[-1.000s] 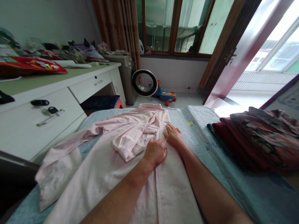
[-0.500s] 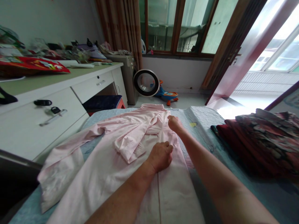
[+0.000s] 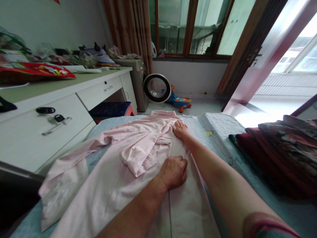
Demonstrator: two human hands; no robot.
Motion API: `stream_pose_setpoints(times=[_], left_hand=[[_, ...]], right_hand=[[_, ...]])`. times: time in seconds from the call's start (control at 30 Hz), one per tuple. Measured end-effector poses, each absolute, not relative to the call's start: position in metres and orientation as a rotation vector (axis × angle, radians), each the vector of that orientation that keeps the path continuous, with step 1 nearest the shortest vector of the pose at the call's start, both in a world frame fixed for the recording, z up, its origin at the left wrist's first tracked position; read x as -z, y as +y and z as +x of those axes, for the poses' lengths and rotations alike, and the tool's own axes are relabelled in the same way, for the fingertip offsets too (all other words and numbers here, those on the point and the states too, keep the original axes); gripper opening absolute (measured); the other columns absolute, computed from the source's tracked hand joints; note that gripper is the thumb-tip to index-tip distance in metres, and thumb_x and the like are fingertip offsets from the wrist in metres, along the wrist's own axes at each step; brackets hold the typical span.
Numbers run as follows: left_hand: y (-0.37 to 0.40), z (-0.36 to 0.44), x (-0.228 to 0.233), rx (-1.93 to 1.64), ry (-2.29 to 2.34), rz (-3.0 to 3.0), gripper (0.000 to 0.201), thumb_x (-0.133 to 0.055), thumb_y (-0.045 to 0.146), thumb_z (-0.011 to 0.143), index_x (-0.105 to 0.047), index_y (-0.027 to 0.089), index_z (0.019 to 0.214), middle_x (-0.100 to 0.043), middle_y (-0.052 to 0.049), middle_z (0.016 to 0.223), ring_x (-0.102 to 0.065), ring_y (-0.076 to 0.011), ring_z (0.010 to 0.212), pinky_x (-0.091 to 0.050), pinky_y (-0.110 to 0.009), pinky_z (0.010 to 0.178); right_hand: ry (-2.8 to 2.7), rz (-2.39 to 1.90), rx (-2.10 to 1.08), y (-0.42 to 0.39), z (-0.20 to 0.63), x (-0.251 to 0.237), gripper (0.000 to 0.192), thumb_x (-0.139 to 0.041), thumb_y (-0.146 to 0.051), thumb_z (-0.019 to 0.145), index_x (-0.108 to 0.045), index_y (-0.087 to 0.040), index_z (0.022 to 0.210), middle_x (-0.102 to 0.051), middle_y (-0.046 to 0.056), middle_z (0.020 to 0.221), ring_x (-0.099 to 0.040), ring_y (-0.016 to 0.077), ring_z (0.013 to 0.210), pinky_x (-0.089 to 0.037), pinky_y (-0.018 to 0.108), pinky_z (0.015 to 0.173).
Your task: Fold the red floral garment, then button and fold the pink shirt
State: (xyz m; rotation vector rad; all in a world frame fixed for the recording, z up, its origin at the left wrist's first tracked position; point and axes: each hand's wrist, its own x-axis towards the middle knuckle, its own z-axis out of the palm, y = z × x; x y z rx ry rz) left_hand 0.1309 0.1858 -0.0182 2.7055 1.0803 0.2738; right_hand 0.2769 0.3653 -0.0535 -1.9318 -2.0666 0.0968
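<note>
A pale pink long-sleeved shirt (image 3: 104, 180) lies spread over the bed, collar at the far end. One sleeve is folded across its back, while the other stretches out to the left. My left hand (image 3: 173, 172) is closed, fingers curled down on the shirt's right part; cloth appears gripped under them, though the fingertips are hidden. Farther up, near the shoulder fold, my right hand (image 3: 180, 130) lies flat on the fabric with its fingers stretched out.
A stack of dark red and patterned folded clothes (image 3: 279, 155) sits at the right on the light blue bedcover (image 3: 218, 127). Along the left runs a white desk (image 3: 22, 132) covered with bags and clutter. Beyond the bed are a washing machine with its round door (image 3: 158, 100) open and a blue ride-on toy (image 3: 179, 100).
My right hand has gone from closed at the shirt's shoulder edge to flat on the cloth. My left hand stays closed, nearly in place. The folded sleeve has barely shifted.
</note>
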Motion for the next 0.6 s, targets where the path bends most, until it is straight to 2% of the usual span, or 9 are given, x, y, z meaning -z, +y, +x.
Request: stream_pose_setpoints(times=[0.23, 0.37, 0.47, 0.6], left_hand=[[0.186, 0.131, 0.019, -0.293, 1.07, 2.725, 0.012, -0.052, 0.021, 0.08, -0.062, 0.019, 0.087, -0.066, -0.007, 0.087, -0.064, -0.0221, 0.076, -0.052, -0.034, 0.071], [0.186, 0.131, 0.019, -0.276, 1.078, 2.705, 0.012, -0.053, 0.021, 0.079, -0.062, 0.019, 0.087, -0.066, -0.007, 0.087, -0.064, -0.0214, 0.077, -0.052, -0.033, 0.071], [0.186, 0.131, 0.019, -0.265, 1.08, 2.69, 0.012, -0.054, 0.021, 0.079, -0.063, 0.019, 0.086, -0.066, -0.007, 0.088, -0.064, -0.0205, 0.079, -0.051, -0.032, 0.074], [0.186, 0.13, 0.02, -0.285, 1.064, 2.705, 0.012, -0.053, 0.022, 0.079, -0.063, 0.02, 0.085, -0.067, -0.006, 0.088, -0.064, -0.0198, 0.078, -0.05, -0.031, 0.073]], right_hand=[[-2.059, -1.98, -0.15, 0.381, 0.283, 0.052, 0.051, -0.031, -0.051, 0.1, -0.048, -0.019, 0.135, -0.04, 0.011, 0.152, -0.032, 0.025, 0.14, -0.026, 0.041, 0.112], [-2.0, -1.964, -0.01, 0.373, 0.281, 0.05, 0.047, -0.035, -0.043, 0.099, -0.046, -0.018, 0.138, -0.045, 0.013, 0.147, -0.042, 0.0269, 0.131, -0.028, 0.041, 0.108], [-2.015, -1.976, 0.083, 0.358, 0.279, 0.049, 0.039, -0.036, -0.034, 0.098, -0.052, -0.018, 0.13, -0.054, 0.015, 0.135, -0.051, 0.0278, 0.118, -0.033, 0.04, 0.101], [-2.122, -1.934, 0.093, 0.331, 0.281, 0.049, 0.034, -0.033, -0.031, 0.1, -0.058, -0.016, 0.117, -0.06, 0.015, 0.121, -0.055, 0.0261, 0.11, -0.035, 0.04, 0.098]])
